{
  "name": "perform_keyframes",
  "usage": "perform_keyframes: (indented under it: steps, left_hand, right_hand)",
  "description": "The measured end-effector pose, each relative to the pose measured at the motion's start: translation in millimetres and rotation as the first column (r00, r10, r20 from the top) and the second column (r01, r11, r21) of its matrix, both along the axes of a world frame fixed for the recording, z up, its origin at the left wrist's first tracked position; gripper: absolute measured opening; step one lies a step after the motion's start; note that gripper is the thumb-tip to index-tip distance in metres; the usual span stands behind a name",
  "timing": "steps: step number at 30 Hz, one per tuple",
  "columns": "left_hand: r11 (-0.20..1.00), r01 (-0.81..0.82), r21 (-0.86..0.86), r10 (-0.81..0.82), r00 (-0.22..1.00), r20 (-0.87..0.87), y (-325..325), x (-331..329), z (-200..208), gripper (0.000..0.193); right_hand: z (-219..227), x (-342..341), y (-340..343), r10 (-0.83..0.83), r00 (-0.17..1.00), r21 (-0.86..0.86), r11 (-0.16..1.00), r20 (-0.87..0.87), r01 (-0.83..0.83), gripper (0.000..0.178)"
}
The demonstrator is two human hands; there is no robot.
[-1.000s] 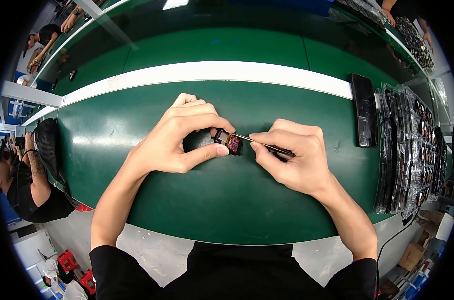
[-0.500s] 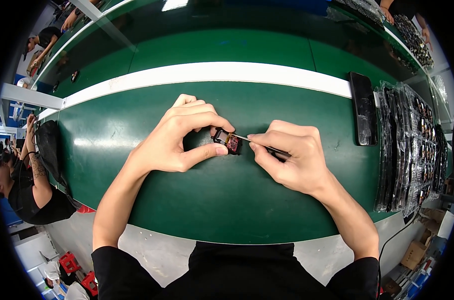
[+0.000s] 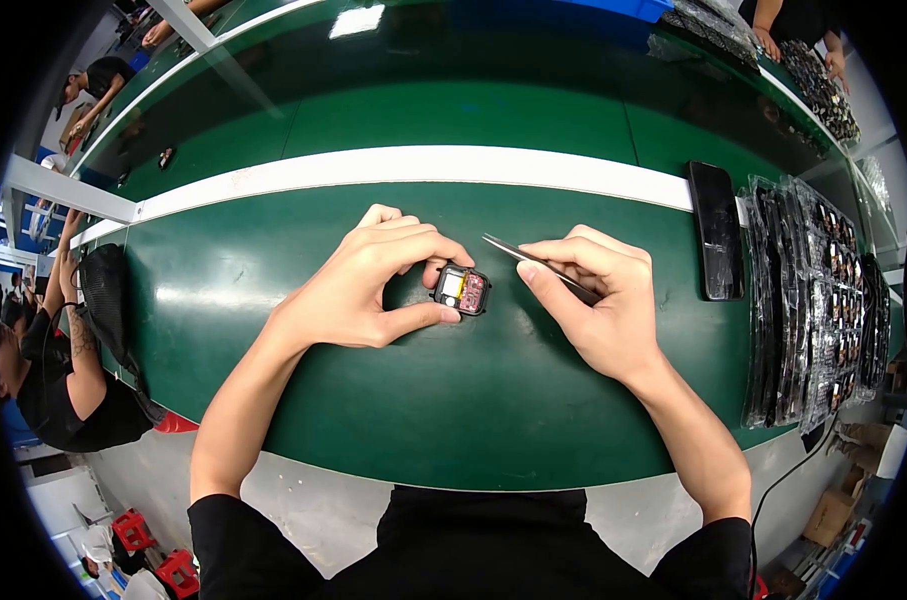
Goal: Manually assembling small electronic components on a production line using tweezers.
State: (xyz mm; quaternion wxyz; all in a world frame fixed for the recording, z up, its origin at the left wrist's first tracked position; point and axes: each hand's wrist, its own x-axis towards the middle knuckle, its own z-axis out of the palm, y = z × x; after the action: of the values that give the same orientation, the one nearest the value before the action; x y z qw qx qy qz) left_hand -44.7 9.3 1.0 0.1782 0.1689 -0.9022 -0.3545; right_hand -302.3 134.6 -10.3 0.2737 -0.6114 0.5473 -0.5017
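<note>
Between the thumb and fingers of my left hand [image 3: 378,275] sits a small black smartwatch case [image 3: 462,290], its back off. Inside it show a silvery-white block with a yellow strip beside it and a reddish circuit board. My right hand [image 3: 603,300] is closed round a pair of dark tweezers [image 3: 548,270]. Their thin tips point up and left, above and to the right of the watch case and apart from it. Both hands are over the green tabletop [image 3: 453,400].
At the right stands a stack of clear plastic trays [image 3: 803,300] full of small parts, with a black phone [image 3: 714,230] beside it. A white rail [image 3: 423,165] crosses the table's far side. On the left, a person [image 3: 63,370] sits by a black bag [image 3: 103,300].
The tweezers have come away from the watch case, up and to the right. My left hand has turned the case so its open inside faces up more.
</note>
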Motion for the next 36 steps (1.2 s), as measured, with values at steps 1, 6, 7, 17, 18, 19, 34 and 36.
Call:
perform_keyframes:
  steps: [1,6,7,17,18,19,34,36]
  left_hand:
    - [1.0,-0.003,-0.003,0.003,1.0,-0.001,-2,-1,0,0.05]
    - [0.999,0.036,-0.028,-0.036,0.999,0.015,-5,-5,-1,0.051]
    - [1.0,0.028,-0.015,-0.028,0.999,0.024,-5,-3,-1,0.05]
    - [0.999,0.044,0.006,-0.044,0.999,-0.014,2,-1,-11,0.061]
    - [0.998,0.054,0.039,-0.053,0.998,-0.014,3,-2,-10,0.063]
    - [0.997,0.059,0.053,-0.059,0.998,-0.008,3,2,-8,0.065]
    - [0.989,0.054,0.135,-0.042,0.995,-0.089,-1,5,-1,0.07]
    - [0.97,0.069,0.235,-0.029,0.985,-0.168,-6,2,-4,0.065]
  right_hand:
    - [-2,0,-2,-0.023,1.0,-0.017,1.0,-0.001,0.023,0.011]
    - [-9,0,-6,-0.044,0.999,-0.123,0.991,0.001,0.044,0.014]
    - [-5,3,-5,-0.035,0.999,-0.098,0.995,-0.023,0.033,0.013]
    - [11,22,12,0.08,0.916,0.025,0.997,-0.393,-0.077,0.05]
    - [9,22,12,0.077,0.914,0.014,0.997,-0.398,-0.077,0.049]
    - [10,25,11,0.074,0.922,0.04,0.997,-0.381,-0.064,0.049]
    - [12,24,12,0.083,0.923,-0.023,0.995,-0.376,-0.099,0.042]
    - [4,18,11,0.102,0.932,-0.04,0.992,-0.348,-0.123,0.042]
